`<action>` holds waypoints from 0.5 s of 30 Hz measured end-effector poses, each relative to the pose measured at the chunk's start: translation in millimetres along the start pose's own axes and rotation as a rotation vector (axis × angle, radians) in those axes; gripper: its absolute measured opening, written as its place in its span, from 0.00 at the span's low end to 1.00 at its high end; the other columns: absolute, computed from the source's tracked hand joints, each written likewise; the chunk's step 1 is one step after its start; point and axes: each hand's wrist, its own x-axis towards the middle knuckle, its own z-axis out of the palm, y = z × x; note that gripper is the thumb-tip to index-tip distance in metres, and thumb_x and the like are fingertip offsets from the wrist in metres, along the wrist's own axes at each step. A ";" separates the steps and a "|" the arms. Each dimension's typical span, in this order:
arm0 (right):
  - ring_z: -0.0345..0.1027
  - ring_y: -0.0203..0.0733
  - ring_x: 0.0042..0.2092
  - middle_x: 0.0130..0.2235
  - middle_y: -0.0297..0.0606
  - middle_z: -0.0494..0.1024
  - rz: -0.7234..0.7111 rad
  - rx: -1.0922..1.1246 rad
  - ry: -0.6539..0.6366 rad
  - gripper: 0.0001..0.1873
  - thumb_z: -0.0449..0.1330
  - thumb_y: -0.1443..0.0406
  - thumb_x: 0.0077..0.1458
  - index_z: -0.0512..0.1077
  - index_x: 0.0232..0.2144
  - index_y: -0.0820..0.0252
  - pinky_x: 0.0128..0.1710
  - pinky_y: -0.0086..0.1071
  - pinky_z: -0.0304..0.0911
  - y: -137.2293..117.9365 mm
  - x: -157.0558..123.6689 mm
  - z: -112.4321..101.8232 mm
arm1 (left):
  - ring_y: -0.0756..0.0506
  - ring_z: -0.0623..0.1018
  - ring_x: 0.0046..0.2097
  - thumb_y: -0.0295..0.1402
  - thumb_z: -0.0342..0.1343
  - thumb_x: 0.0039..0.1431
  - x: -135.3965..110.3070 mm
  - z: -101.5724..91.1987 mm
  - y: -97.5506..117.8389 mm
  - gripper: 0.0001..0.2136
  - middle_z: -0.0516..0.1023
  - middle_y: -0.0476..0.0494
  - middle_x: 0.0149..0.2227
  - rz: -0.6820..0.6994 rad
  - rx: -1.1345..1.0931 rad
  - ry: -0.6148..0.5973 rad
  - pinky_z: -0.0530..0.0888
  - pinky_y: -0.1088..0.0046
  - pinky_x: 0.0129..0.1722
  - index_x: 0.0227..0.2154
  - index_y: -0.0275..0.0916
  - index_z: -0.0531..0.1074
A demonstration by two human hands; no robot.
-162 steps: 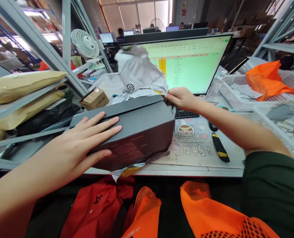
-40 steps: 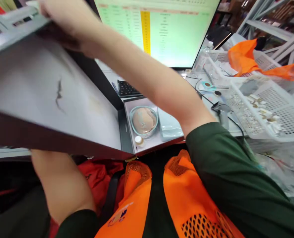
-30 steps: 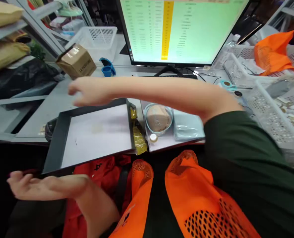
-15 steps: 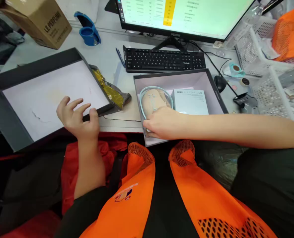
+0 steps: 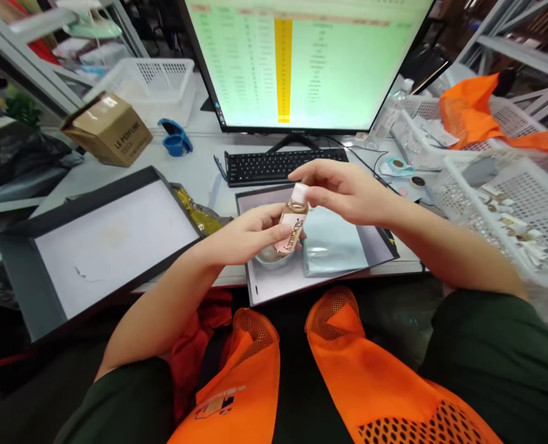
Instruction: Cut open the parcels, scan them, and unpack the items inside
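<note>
A small pink bottle (image 5: 291,227) with a white cap is held up over the open grey box (image 5: 274,288) at the desk's front edge. My left hand (image 5: 249,233) is wrapped round the bottle's body. My right hand (image 5: 343,191) pinches the cap from above. Under the bottle a round clear case shows only at its edge. A pale blue packet (image 5: 332,246) lies in the box beside it. The box's lid (image 5: 93,243) lies upside down to the left, white inside, overhanging the desk.
A black keyboard (image 5: 283,165) and a lit monitor (image 5: 302,61) stand behind the box. A cardboard carton (image 5: 107,129) and a blue tape dispenser (image 5: 176,137) sit at the left. White mesh baskets (image 5: 500,203) and orange cloth (image 5: 473,111) fill the right. A yellow wrapper (image 5: 197,213) lies beside the lid.
The lid came off and was laid to the left. My right hand reached into the box; now both hands hold the small bottle above it.
</note>
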 end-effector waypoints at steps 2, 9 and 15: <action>0.73 0.39 0.43 0.45 0.38 0.78 0.080 0.016 0.150 0.27 0.54 0.48 0.74 0.68 0.64 0.57 0.46 0.35 0.70 8.1 -26.7 -15.3 | 0.37 0.84 0.45 0.48 0.65 0.66 11.6 -1.2 -3.6 0.21 0.82 0.36 0.44 -0.006 -0.199 -0.136 0.81 0.63 0.43 0.55 0.40 0.76; 0.75 0.66 0.55 0.52 0.58 0.80 1.127 -0.678 0.442 0.31 0.62 0.46 0.63 0.79 0.55 0.66 0.58 0.56 0.69 104.3 -191.3 -68.6 | 0.32 0.86 0.44 0.46 0.69 0.61 40.8 -6.5 -10.0 0.24 0.82 0.37 0.43 -0.047 -0.569 -0.214 0.84 0.57 0.39 0.57 0.44 0.73; 0.76 0.61 0.57 0.55 0.58 0.81 1.377 -0.443 0.283 0.35 0.63 0.44 0.60 0.78 0.55 0.67 0.60 0.45 0.68 167.2 -223.1 -31.0 | 0.47 0.80 0.31 0.35 0.79 0.45 80.3 -12.6 -9.5 0.26 0.76 0.50 0.32 -0.011 -0.212 0.268 0.78 0.73 0.33 0.41 0.39 0.69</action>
